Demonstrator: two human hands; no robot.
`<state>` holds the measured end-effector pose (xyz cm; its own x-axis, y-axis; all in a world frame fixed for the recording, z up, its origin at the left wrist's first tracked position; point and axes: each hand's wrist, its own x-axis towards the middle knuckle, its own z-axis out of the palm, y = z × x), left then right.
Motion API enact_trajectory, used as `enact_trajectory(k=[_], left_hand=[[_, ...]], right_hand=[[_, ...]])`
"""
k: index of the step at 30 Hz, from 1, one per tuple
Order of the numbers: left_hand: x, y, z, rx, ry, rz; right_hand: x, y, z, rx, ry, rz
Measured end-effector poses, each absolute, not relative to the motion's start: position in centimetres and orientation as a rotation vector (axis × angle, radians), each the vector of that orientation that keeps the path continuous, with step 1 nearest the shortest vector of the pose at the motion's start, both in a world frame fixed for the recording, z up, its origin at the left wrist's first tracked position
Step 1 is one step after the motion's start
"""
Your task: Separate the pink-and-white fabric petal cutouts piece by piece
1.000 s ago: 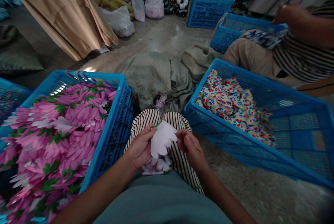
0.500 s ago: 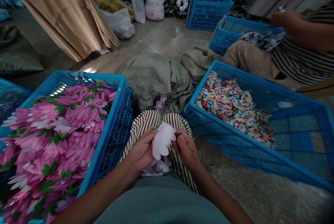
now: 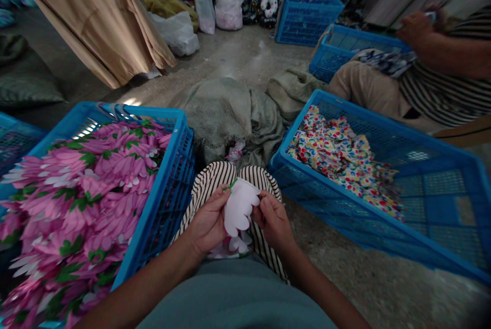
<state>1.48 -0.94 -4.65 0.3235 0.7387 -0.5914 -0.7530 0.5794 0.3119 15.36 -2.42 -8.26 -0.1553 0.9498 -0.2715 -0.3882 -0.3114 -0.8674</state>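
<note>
Over my lap I hold a pale, scalloped fabric petal piece with a bit of green at its upper left corner. My left hand pinches that green corner between thumb and fingers. At the piece's right edge, my right hand has its fingers closed on the fabric. More pale and pink petal pieces lie on my lap beneath it, partly hidden by the held one. Left of me, a blue crate is heaped with pink petal pieces with green tops.
A blue crate on my right holds colourful printed fabric pieces. Grey-green sacking lies before my knees. A person in a striped top sits at the right. Farther back are a cloth-draped table and plastic bags.
The petal piece and both my hands stay almost where they were. The seated person's hands at the right have come closer together.
</note>
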Motion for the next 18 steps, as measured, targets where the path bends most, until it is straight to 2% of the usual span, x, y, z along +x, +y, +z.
enact_trajectory(k=[18], left_hand=[[1.57,-1.11,-5.04,-0.069,0.761,0.996]], right_hand=[[14.93,-2.29,-7.63,-0.998,-0.769,1.609]])
